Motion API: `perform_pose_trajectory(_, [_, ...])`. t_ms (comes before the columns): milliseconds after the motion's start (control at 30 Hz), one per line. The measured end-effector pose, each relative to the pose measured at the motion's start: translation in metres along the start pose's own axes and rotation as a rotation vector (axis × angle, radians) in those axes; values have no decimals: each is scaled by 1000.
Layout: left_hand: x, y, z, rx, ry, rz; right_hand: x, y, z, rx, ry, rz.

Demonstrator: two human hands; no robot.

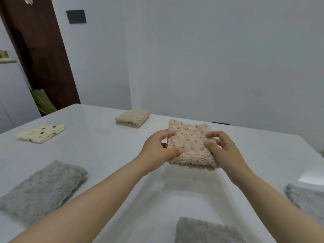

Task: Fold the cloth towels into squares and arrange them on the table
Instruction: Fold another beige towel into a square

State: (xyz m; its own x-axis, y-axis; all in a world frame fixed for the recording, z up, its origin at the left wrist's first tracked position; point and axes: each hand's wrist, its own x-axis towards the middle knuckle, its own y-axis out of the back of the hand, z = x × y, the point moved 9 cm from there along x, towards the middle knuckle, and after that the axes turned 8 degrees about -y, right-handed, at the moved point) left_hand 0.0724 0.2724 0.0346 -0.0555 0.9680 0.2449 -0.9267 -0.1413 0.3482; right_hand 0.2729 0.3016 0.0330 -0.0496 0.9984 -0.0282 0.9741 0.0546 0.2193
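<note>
A folded beige towel (190,142) is held just above the white table (98,151), in the middle. My left hand (157,148) grips its left edge, thumb on top. My right hand (222,148) grips its right edge, thumb on top as well. A second beige towel (132,118) lies folded at the far side. A cream dotted towel (41,133) lies folded at the far left. Three grey folded towels lie nearer: one at the left (42,190), one at the bottom edge (206,231), one at the right edge (306,200).
A white wall stands behind the table. A dark brown door (40,55) is at the back left, with a dark plate (76,16) on the wall beside it. The table's far edge runs just behind the held towel.
</note>
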Motion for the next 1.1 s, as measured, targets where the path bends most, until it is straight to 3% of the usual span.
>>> perform_pose_trajectory(567, [119, -63, -39, 113, -14, -46, 115, 14, 31, -100, 0, 35])
perform_pose_trajectory(1100, [186, -67, -92, 202, 69, -4, 195, -13, 61, -207, 2, 63])
